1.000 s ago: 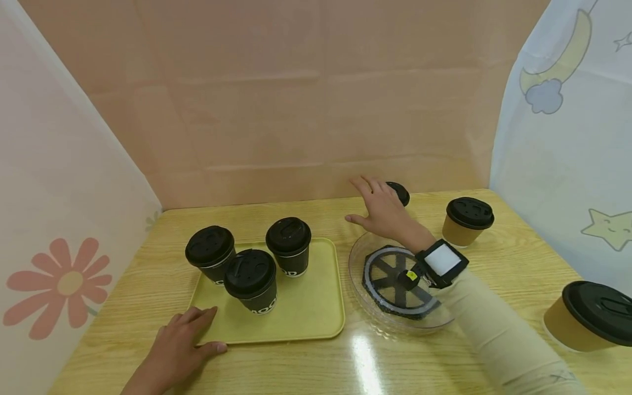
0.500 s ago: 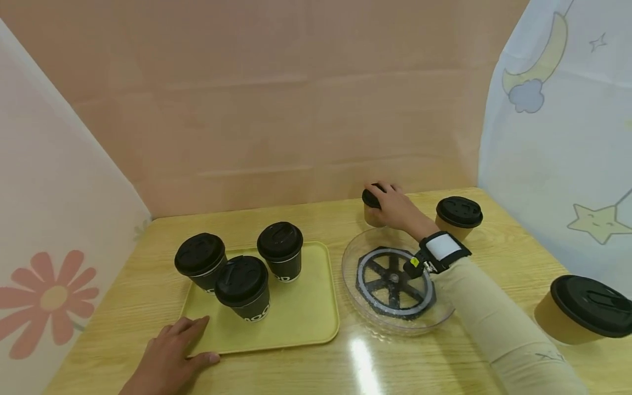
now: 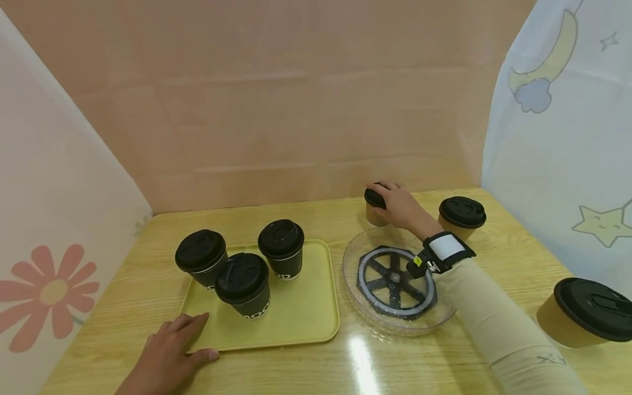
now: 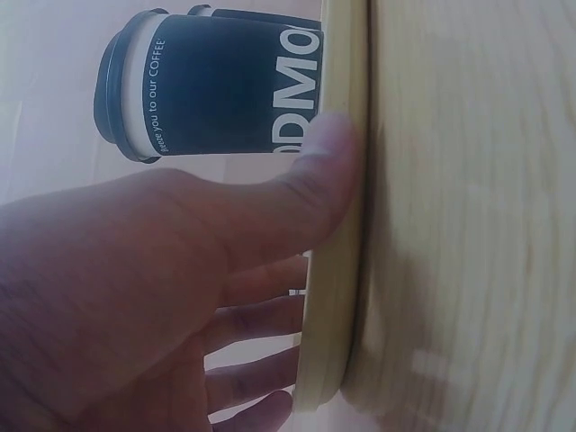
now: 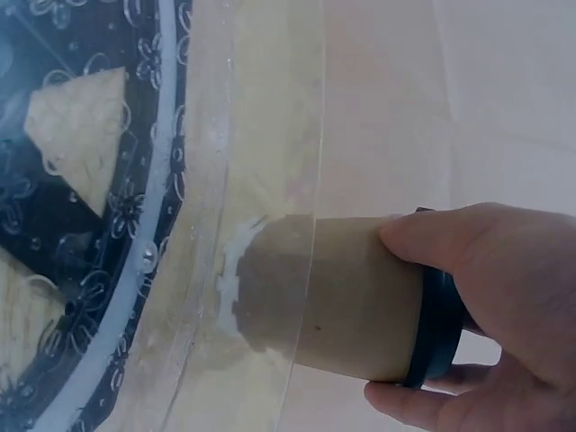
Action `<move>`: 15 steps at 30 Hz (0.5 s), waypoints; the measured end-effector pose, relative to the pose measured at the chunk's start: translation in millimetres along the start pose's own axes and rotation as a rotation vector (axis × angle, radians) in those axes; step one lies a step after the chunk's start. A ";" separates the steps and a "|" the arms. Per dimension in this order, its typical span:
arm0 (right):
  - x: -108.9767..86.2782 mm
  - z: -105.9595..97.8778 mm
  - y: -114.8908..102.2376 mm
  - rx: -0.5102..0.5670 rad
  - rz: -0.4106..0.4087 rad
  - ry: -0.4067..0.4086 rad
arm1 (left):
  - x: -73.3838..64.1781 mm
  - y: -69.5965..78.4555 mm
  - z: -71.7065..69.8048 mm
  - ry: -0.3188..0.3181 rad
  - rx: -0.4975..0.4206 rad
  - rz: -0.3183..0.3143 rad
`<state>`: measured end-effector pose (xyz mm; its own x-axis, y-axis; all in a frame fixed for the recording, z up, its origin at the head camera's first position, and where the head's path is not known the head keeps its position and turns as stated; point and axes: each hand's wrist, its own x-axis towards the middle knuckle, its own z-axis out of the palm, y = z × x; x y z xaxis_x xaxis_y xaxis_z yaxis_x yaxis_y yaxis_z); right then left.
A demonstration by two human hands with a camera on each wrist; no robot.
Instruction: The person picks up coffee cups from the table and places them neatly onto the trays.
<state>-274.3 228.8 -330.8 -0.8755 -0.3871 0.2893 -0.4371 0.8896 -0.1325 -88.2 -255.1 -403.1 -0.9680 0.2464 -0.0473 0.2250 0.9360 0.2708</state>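
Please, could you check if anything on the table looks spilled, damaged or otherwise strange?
Nothing looks plainly spilled, tipped or damaged. One odd detail: in the right wrist view, the brown cup gripped by the right hand shows a ragged, whitish base. It is seen through the clear dish, so this may be only distortion.

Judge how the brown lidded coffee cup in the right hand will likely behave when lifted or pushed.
The brown coffee cup may tip if nudged, since it narrows below its black lid. It looks like smooth paper, so it could give if the fingers squeeze hard. Weight is unclear: the lid hides any contents.
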 end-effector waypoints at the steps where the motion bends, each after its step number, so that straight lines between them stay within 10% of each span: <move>1: 0.1 -0.2 0.6 0.008 0.005 -0.006 | -0.2 0.2 0.0 -0.005 0.000 -0.003; 15: 0.2 -6.8 4.1 0.014 0.027 -0.032 | -5.1 3.6 -0.5 0.039 0.000 0.009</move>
<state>-274.8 234.0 -324.8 -0.8932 -0.3707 0.2546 -0.4158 0.8965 -0.1532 -82.5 -253.1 -401.4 -0.9696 0.2445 -0.0074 0.2334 0.9338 0.2712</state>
